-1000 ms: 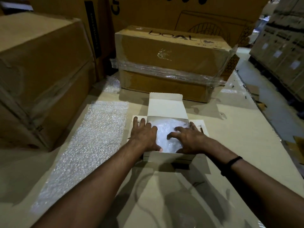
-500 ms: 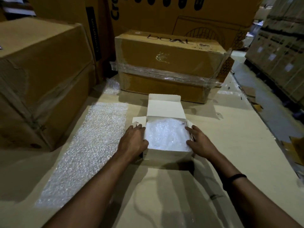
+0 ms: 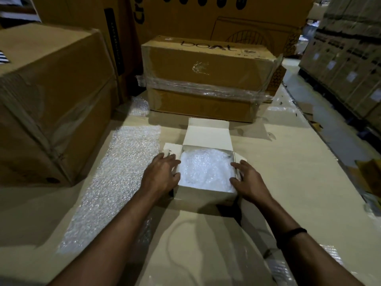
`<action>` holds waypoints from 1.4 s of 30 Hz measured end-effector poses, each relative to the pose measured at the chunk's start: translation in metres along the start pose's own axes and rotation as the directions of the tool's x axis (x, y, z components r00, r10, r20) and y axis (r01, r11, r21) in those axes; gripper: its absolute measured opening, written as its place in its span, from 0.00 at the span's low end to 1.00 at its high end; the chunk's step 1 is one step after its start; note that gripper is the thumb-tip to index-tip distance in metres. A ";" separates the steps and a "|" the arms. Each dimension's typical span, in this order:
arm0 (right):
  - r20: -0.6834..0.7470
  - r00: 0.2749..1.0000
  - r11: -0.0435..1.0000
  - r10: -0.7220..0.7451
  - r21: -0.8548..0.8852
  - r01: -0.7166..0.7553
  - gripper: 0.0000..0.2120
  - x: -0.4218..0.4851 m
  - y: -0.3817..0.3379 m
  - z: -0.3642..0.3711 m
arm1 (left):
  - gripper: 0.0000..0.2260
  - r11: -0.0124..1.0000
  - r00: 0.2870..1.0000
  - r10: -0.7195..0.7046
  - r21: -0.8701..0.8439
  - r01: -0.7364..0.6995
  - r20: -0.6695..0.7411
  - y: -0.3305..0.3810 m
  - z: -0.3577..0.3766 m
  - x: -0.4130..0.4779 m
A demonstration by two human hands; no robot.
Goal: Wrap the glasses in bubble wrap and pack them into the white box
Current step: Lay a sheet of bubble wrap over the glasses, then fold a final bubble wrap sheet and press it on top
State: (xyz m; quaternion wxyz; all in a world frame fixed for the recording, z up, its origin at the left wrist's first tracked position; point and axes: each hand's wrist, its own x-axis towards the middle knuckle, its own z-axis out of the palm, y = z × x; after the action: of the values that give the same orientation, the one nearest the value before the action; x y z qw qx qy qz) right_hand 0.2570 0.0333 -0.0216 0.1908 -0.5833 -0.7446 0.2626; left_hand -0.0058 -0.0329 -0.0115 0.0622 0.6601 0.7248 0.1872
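Note:
The white box (image 3: 206, 195) stands in the middle of the cardboard work surface with its lid (image 3: 207, 137) folded back. A bubble-wrapped bundle (image 3: 206, 170) fills the inside; the glasses themselves are hidden by the wrap. My left hand (image 3: 159, 176) rests on the box's left side flap, fingers spread and fairly straight. My right hand (image 3: 250, 180) presses against the right side flap, which stands upright at the box wall, with its fingertips at the rim.
A long sheet of bubble wrap (image 3: 119, 174) lies flat left of the box. Two taped brown cartons (image 3: 206, 79) stand just behind it, and a big carton (image 3: 47, 100) stands on the left. A small scrap of wrap (image 3: 140, 106) lies between them. On the right the surface drops to an aisle (image 3: 329, 124).
Both hands left the top of the bundle and moved outward to the box's side flaps. The right flap went from lying flat to standing up.

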 end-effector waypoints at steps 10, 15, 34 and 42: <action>0.336 0.907 0.575 -0.253 -0.702 0.421 0.27 -0.015 -0.009 -0.028 | 0.23 0.942 0.968 0.151 0.266 -0.203 0.201 0.002 -0.003 -0.005; 0.406 0.912 0.566 -0.058 -0.739 0.364 0.25 -0.017 -0.031 -0.026 | 0.20 0.959 0.965 0.131 0.219 -0.181 0.225 0.002 -0.001 -0.008; 0.173 0.942 0.900 -0.289 -0.287 0.329 0.31 -0.098 -0.123 0.172 | 0.16 0.894 0.916 -0.388 0.198 0.402 -0.106 -0.136 0.003 -0.135; 0.010 0.949 0.949 -0.315 0.020 0.315 0.09 -0.101 -0.146 0.178 | 0.22 0.807 0.840 -0.501 -0.464 0.366 -0.208 -0.149 -0.010 -0.141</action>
State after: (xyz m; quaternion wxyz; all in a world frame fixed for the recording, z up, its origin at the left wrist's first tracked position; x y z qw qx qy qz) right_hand 0.0645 -0.1213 -0.0700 0.2309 -0.4535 -0.8270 0.2392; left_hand -0.1313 -0.1817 -0.0770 0.1209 0.4071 0.8027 0.4187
